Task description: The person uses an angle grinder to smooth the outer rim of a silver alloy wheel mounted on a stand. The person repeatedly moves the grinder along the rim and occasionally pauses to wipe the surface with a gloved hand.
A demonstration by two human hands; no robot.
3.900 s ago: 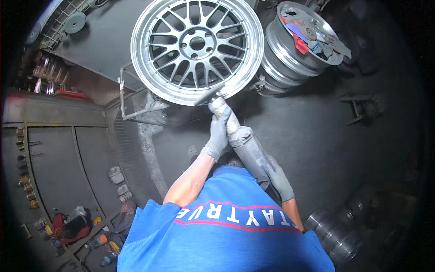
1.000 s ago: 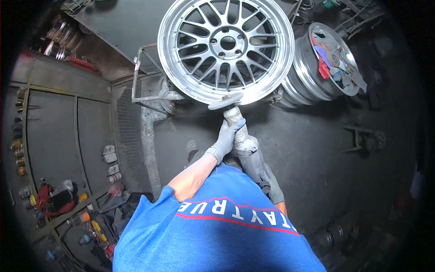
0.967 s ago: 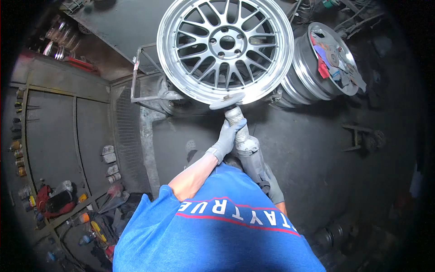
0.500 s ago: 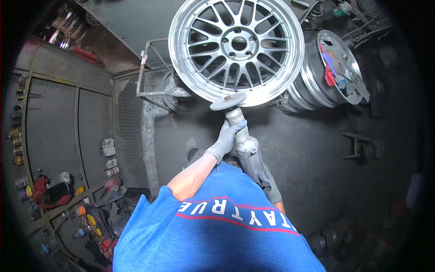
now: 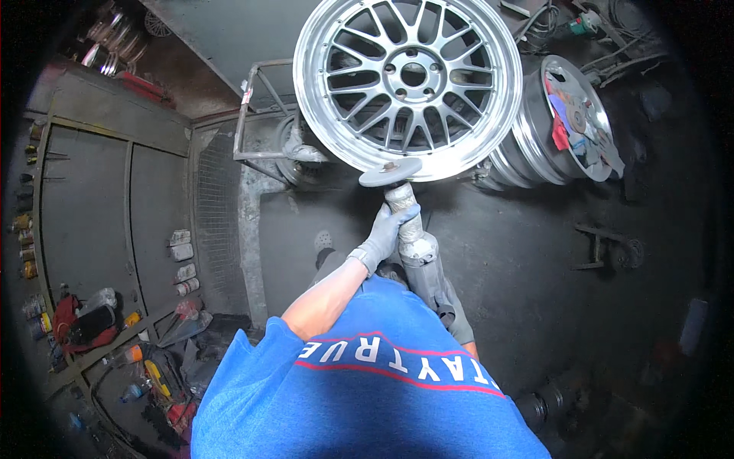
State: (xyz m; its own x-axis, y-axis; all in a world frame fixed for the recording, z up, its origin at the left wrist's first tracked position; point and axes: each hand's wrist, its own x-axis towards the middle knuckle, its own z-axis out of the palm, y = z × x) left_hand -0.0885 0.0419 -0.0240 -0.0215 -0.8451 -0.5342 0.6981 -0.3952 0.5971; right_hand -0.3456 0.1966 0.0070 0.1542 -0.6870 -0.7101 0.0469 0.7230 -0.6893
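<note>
A gloved left hand [image 5: 384,236], mine, wraps round the pale, taped neck of an angle grinder [image 5: 419,251]. Farther back, my right hand [image 5: 461,325], also gloved, grips the tool's rear body; its fingers are mostly hidden behind the tool and my blue shirt. On the grinder's far end sits a flat grey round disc [image 5: 391,173]. It overlaps the lower rim of a silver multi-spoke car wheel [image 5: 414,74]; whether they touch I cannot tell. The wheel faces me, with a polished outer lip and a centre bore ringed by bolt holes.
A metal tube frame [image 5: 242,122] stands left of the wheel. At right, a wheel barrel [image 5: 527,138] lies sideways with rags and a glove [image 5: 604,153] on it. Cans and bottles [image 5: 182,251] line the left wall. A small metal stand [image 5: 600,245] sits on the dark floor.
The wheel appears slightly farther right in view, and the grinder's disc has shifted a little to the right too. Both hands keep their hold on the tool.
</note>
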